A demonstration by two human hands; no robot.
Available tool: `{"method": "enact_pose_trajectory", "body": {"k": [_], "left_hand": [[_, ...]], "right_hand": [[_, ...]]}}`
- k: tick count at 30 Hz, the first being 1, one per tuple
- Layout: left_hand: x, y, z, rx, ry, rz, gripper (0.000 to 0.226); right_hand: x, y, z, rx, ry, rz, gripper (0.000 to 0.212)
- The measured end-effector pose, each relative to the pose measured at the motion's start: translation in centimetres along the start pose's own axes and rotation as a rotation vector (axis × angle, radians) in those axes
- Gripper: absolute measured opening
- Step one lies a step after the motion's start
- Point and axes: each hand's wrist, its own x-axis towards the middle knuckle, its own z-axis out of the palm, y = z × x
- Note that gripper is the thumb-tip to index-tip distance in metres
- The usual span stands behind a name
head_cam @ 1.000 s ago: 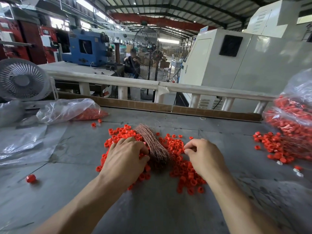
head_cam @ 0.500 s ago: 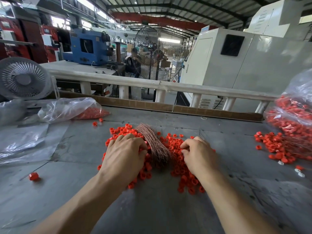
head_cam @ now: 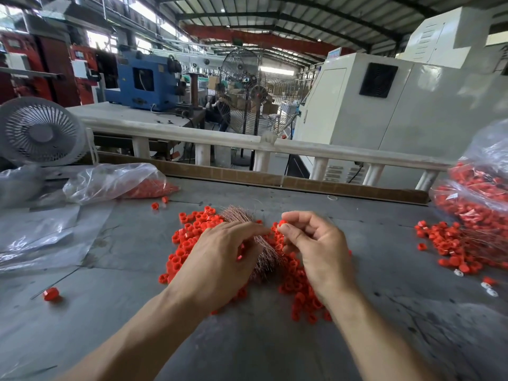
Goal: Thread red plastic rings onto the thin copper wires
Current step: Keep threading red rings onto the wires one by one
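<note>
both hands have come up off the heap since a second ago: the right hand (head_cam: 319, 248), which lay knuckles-down on the rings, now sits raised with its grip pinched on one red ring (head_cam: 282, 223) between thumb and forefinger, and the left hand (head_cam: 220, 259) has slid across the copper wire bundle (head_cam: 262, 253), fingertips together at what is probably a single strand aimed at that ring, too fine to make out. so picking looks done and the threading itself is about to start. the grey desk (head_cam: 261, 350) carries the loose ring pile (head_cam: 192, 235) around the bundle, a clear bag of rings (head_cam: 115, 182) far left, a fuller bag (head_cam: 478, 193) with spilled rings at right, one stray ring (head_cam: 51, 293) near the left edge. beyond a white rail (head_cam: 220, 137) stand a small fan (head_cam: 41, 130), a blue machine (head_cam: 143, 78) and pale cabinets (head_cam: 384, 111) under a factory roof
</note>
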Motion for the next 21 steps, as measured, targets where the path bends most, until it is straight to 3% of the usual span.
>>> {"method": "enact_pose_trajectory", "body": {"k": [8,21], "left_hand": [[-0.46,0.58,-0.11,0.027,-0.108,0.073,0.054],[-0.36,0.67,-0.26,0.226,-0.174,0.117,0.064]], "right_hand": [[-0.47,-0.7,0.56,0.264,0.013,0.083,0.019],[-0.21,-0.26,0.14,0.235,0.02,0.077,0.029]]}}
